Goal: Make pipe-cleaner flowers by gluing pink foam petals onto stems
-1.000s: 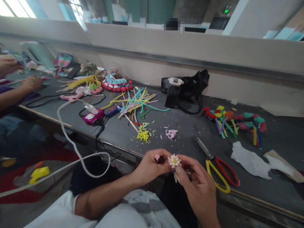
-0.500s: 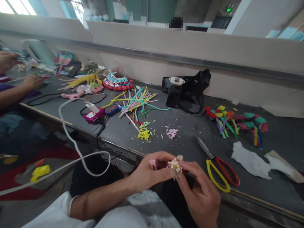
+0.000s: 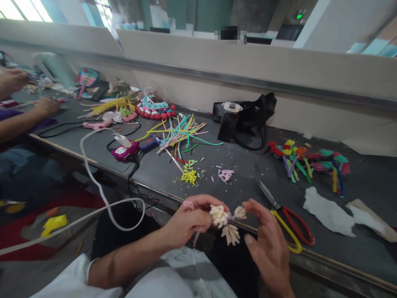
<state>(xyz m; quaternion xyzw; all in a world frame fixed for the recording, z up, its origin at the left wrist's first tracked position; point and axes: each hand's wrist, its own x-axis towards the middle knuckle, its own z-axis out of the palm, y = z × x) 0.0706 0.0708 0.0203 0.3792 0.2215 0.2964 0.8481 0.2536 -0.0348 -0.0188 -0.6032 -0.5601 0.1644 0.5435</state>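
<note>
My left hand is closed on a small bunch of cream pipe-cleaner flowers with purplish stems. Three blooms stick out to the right of its fingers, and one has a yellow centre. A pink strip shows behind the same hand. Just right of the blooms, my right hand is open, its thumb and fingers apart, holding nothing. Beyond my hands on the table lie a pile of short yellow pieces and a pile of short lilac pieces.
Scissors with red and yellow handles lie at the right, near torn white paper. Colourful fuzzy flowers lie behind them. Further left are loose pipe cleaners, a magenta device and a white cable. Another person's hand is at far left.
My right hand has let go of the flowers and moved right, its fingers spreading. The bunch has turned in my left hand, so three blooms now show.
</note>
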